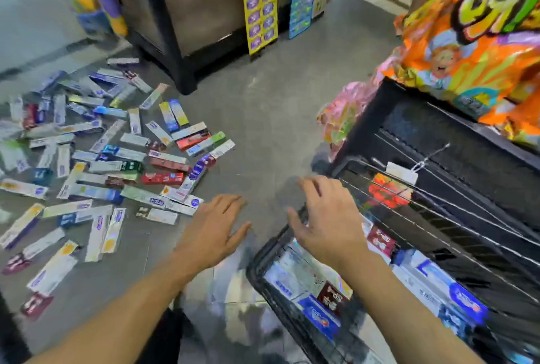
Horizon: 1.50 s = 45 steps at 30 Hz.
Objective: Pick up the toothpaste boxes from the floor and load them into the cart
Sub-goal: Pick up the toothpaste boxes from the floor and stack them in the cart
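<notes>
Several toothpaste boxes (pixel 96 165) lie scattered flat over the grey floor on the left, in white, blue, red and green. A black wire cart (pixel 263 258) stands at the lower right and holds several boxes (pixel 318 314) inside. My left hand (pixel 216 226) hovers palm down over bare floor just right of the nearest boxes, fingers straight and holding nothing. My right hand (pixel 324 217) is above the cart's near left corner, fingers loosely spread, nothing in it.
A black shelf unit (pixel 187 27) stands at the back centre with hanging product strips (pixel 260 1). Orange snack bags (pixel 473 39) fill a black display on the right, right behind the cart. Bare floor (pixel 277 118) lies between the pile and the cart.
</notes>
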Motion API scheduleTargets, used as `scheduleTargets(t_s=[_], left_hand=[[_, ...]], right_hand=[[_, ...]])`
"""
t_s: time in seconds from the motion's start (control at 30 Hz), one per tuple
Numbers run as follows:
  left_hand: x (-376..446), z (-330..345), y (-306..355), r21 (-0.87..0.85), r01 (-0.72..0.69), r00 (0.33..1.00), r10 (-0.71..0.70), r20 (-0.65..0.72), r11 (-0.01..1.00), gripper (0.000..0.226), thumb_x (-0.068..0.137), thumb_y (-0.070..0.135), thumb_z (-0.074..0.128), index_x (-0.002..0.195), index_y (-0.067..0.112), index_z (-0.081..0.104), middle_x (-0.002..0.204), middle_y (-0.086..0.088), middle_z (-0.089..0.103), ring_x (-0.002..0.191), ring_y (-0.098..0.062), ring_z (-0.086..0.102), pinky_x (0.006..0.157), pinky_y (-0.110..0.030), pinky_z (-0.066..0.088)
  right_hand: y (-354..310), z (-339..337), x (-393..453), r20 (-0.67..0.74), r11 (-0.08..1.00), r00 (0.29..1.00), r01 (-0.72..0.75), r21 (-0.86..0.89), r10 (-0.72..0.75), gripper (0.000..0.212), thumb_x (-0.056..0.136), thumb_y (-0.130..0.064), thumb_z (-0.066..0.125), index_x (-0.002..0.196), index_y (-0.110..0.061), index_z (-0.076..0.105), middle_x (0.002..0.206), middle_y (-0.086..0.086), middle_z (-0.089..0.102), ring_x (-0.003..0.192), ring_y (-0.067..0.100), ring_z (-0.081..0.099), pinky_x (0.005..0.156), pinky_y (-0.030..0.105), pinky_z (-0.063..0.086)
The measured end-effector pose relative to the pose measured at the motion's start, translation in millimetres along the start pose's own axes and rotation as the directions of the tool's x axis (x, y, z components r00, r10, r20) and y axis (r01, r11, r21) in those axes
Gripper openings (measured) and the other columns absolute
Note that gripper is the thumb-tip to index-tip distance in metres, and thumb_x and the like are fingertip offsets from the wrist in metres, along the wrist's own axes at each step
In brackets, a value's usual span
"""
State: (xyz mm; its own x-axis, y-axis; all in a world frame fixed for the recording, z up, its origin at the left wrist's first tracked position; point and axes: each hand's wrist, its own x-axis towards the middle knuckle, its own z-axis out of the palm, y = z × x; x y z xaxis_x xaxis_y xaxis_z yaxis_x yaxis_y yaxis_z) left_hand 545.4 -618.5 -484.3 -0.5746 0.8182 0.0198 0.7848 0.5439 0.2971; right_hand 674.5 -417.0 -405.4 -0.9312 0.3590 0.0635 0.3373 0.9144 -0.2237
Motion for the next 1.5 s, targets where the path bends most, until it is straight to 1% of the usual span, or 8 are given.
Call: scheduleTargets(t_s=[0.27, 0.53, 0.7, 0.87, 1.1, 1.3, 1.4, 1.5], left_hand=[[-15, -69, -219, 0.096, 0.245, 0.968, -0.249, 0.031, 0.965, 0.055, 0.094, 0.051, 0.04, 0.127, 0.015, 0.064, 0.126, -0.007, 0.065, 0.107, -0.03, 0.064, 0.082, -0.042, 0.055], [-9, -42, -434, 0.149, 0.324, 0.944, -0.33, 0.018, 0.934, 0.059, 0.093, 0.053, 0.037, 0.125, 0.013, 0.066, 0.122, -0.01, 0.068, 0.108, -0.034, 0.066, 0.084, -0.048, 0.056], [2, 54, -511, 0.103, 0.325, 0.944, -0.328, 0.018, 0.94, 0.062, 0.094, 0.053, 0.034, 0.133, 0.012, 0.06, 0.13, -0.01, 0.064, 0.117, -0.034, 0.06, 0.089, -0.049, 0.053], [12, 197, -573, 0.071, 0.326, 0.945, -0.326, -0.011, 0.943, 0.059, 0.093, 0.052, 0.038, 0.131, 0.011, 0.059, 0.129, -0.011, 0.063, 0.116, -0.035, 0.058, 0.088, -0.048, 0.052], [32, 375, -645, 0.022, 0.294, 0.955, -0.293, -0.035, 0.956, 0.06, 0.094, 0.051, 0.038, 0.132, 0.01, 0.059, 0.134, -0.01, 0.06, 0.124, -0.033, 0.056, 0.096, -0.048, 0.05], [49, 436, -671, 0.08, 0.253, 0.967, -0.25, -0.052, 0.964, 0.061, 0.095, 0.053, 0.035, 0.135, 0.012, 0.057, 0.137, -0.009, 0.058, 0.123, -0.029, 0.054, 0.095, -0.044, 0.047], [49, 443, -675, 0.09, 0.244, 0.97, -0.243, -0.031, 0.966, 0.064, 0.095, 0.055, 0.033, 0.137, 0.013, 0.055, 0.139, -0.008, 0.057, 0.126, -0.029, 0.053, 0.097, -0.044, 0.045], [45, 440, -681, 0.116, 0.219, 0.976, -0.218, -0.013, 0.969, 0.065, 0.095, 0.057, 0.033, 0.138, 0.014, 0.055, 0.139, -0.006, 0.057, 0.126, -0.026, 0.053, 0.1, -0.043, 0.044]], right_hand=[[-149, 68, 148, 0.198, 0.983, 0.97, 0.159, -0.093, -0.139, 0.061, 0.078, -0.052, 0.049, 0.129, -0.02, 0.058, 0.126, 0.007, 0.061, 0.107, 0.031, 0.058, 0.088, 0.043, 0.049], [-274, 226, 279, 0.234, 0.994, 0.966, 0.112, 0.01, -0.111, 0.059, 0.077, -0.052, 0.045, 0.114, -0.011, 0.066, 0.102, 0.009, 0.069, 0.085, 0.033, 0.066, 0.071, 0.037, 0.056], [-283, 359, 314, 0.245, 0.998, 0.967, 0.059, 0.034, -0.065, 0.077, 0.079, -0.058, 0.032, 0.129, -0.007, 0.059, 0.122, 0.014, 0.064, 0.11, 0.036, 0.059, 0.09, 0.04, 0.049], [-256, 511, 321, 0.297, 0.999, 0.954, -0.043, 0.016, 0.036, 0.062, 0.096, -0.052, 0.052, 0.141, -0.009, 0.046, 0.136, 0.013, 0.053, 0.123, 0.032, 0.047, 0.101, 0.037, 0.038], [-202, 695, 326, 0.346, 0.962, 0.913, -0.258, 0.085, 0.215, 0.064, 0.094, -0.059, 0.052, 0.141, -0.016, 0.042, 0.137, 0.011, 0.053, 0.126, 0.032, 0.05, 0.096, 0.04, 0.043], [-190, 763, 338, 0.299, 0.786, 0.885, -0.458, 0.416, 0.357, 0.029, 0.094, -0.041, 0.066, 0.109, -0.02, 0.051, 0.108, 0.004, 0.064, 0.101, 0.029, 0.06, 0.075, 0.032, 0.036], [-200, 778, 345, 0.33, 0.588, 0.826, -0.558, 0.585, 0.456, 0.035, 0.092, -0.041, 0.07, 0.111, -0.024, 0.046, 0.09, -0.012, 0.058, 0.081, 0.013, 0.056, 0.072, 0.024, 0.033], [-211, 786, 350, 0.354, 0.492, 0.813, -0.567, 0.661, 0.462, 0.053, 0.085, -0.038, 0.077, 0.124, -0.021, 0.046, 0.1, -0.007, 0.062, 0.085, 0.014, 0.058, 0.073, 0.026, 0.039]])
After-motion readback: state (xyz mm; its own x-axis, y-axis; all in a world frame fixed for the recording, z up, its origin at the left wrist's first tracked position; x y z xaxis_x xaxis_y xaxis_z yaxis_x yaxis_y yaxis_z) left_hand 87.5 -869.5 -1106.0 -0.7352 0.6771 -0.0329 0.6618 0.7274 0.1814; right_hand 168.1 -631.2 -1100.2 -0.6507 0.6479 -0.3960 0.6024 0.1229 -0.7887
